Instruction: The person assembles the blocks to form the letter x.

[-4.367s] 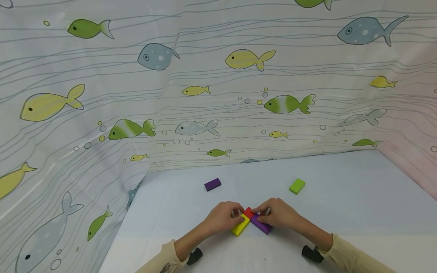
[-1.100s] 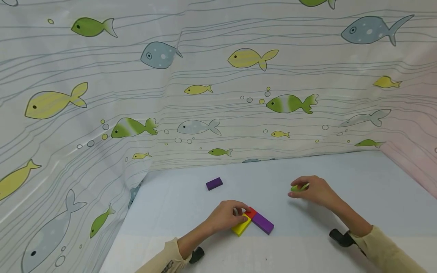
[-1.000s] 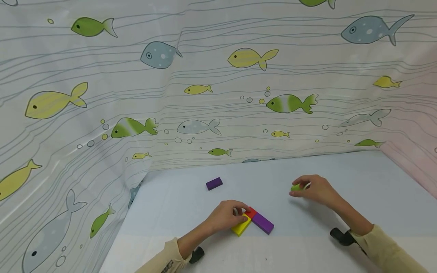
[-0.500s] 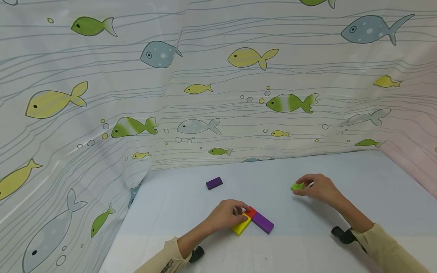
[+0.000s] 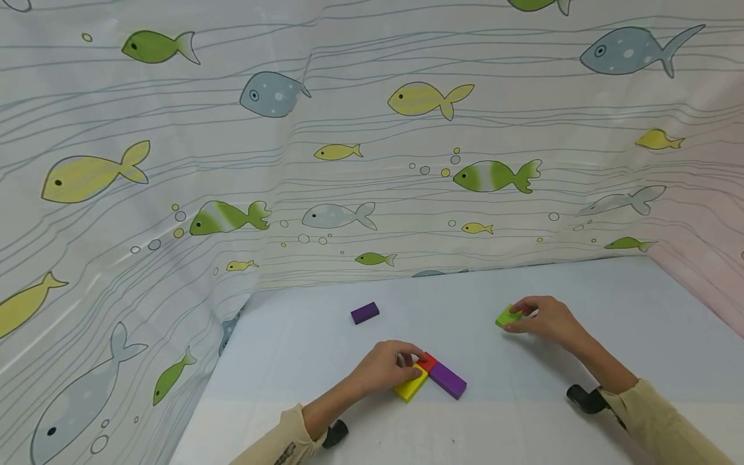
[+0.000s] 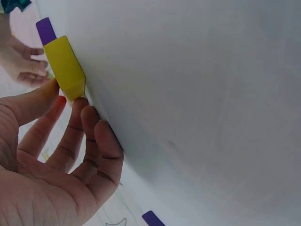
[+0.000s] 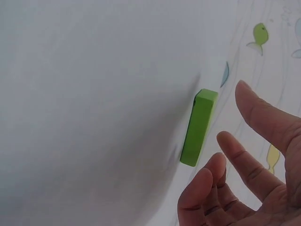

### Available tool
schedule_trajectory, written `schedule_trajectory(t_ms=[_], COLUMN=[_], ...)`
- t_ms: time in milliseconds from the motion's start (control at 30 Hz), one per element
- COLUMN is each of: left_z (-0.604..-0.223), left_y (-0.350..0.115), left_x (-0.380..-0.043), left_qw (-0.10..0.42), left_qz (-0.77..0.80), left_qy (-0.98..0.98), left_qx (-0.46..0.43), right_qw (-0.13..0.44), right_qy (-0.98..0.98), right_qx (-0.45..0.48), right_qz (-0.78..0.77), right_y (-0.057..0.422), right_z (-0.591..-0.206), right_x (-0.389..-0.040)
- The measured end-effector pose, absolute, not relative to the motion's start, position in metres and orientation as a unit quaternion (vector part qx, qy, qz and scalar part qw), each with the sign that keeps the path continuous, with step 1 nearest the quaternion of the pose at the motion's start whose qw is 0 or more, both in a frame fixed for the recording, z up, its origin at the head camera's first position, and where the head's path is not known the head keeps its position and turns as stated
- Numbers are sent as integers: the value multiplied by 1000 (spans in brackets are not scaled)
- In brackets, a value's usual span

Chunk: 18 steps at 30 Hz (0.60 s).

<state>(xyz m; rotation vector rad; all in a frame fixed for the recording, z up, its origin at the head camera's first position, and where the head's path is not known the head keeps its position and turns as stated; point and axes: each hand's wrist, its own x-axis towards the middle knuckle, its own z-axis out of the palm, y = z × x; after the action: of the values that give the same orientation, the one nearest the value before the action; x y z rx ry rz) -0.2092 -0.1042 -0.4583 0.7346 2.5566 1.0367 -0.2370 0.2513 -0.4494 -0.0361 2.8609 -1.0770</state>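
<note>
My left hand (image 5: 383, 368) has its thumb on the yellow block (image 5: 409, 385) and its index fingertip at the red block (image 5: 427, 361). In the left wrist view the thumb and fingers pinch the near end of the yellow block (image 6: 65, 63). A long purple block (image 5: 447, 380) meets the red one, forming an angled shape with the yellow. Beyond them, at the right, a light green block (image 5: 507, 316) lies on the table beside my right hand (image 5: 543, 320). The right wrist view shows thumb and fingers spread, apart from the green block (image 7: 199, 128).
A dark purple block (image 5: 364, 313) lies farther back on the white table (image 5: 314, 361), left of the joined blocks. A fish-patterned curtain (image 5: 349, 187) hangs behind the table and along its sides. Both wrists carry black camera mounts (image 5: 586, 399).
My right hand left the long purple block and went to the green one. Since then its fingers have eased back right, uncovering more of the green block. My left hand stays at the yellow and red blocks.
</note>
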Motion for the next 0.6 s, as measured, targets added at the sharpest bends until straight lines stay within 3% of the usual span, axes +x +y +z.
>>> schedule_trajectory(t_ms=[600], left_z=[-457], left_y=[-104], left_x=[-210], left_qw=[143], left_qz=[358], left_qy=[888], left_qx=[250], right_qw=[50], right_qy=[934], right_qx=[-5], right_qz=[-354], right_y=[253], right_z=[-457], right_x=[-244])
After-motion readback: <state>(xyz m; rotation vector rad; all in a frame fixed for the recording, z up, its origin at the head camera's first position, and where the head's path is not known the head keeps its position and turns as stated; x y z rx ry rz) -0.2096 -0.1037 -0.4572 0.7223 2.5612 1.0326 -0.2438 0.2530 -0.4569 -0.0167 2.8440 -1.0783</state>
